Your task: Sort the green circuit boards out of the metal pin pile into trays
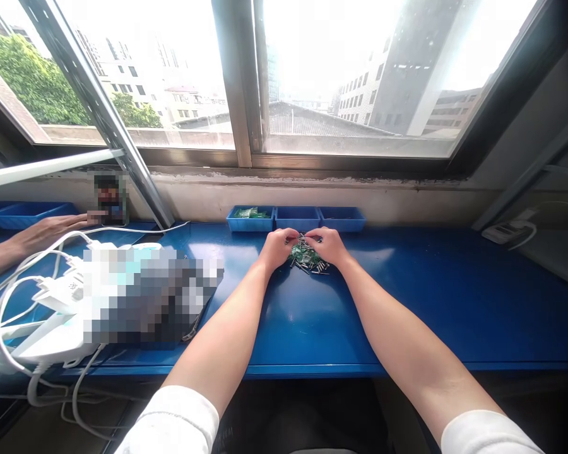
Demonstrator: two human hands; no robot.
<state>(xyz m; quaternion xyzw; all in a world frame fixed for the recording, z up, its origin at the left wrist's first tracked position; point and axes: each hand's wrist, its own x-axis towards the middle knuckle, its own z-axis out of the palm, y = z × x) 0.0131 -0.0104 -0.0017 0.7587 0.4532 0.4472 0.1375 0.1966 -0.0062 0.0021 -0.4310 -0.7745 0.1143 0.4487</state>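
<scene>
My left hand (278, 247) and my right hand (330, 246) meet over a small pile on the blue tabletop. Fingertips of both are pinched together close to each other, and whatever is between them is too small to make out. Beneath them lie green-and-clear plastic packets (303, 253) mixed with loose, thin metal pieces that look like screws or pins (318, 268). Just behind my hands stand three joined blue bins: the left bin (250, 224) has green packets in it, the middle bin (297, 222) and right bin (343, 222) show mostly their walls.
To the left, a white power strip (52, 340) with plugs and tangled white cables (2, 321) sits beside a blurred-out dark object (156, 299). Another person's hand (52, 232) reaches in at far left, near blue trays (33, 217). A metal post (142, 170) rises by the window.
</scene>
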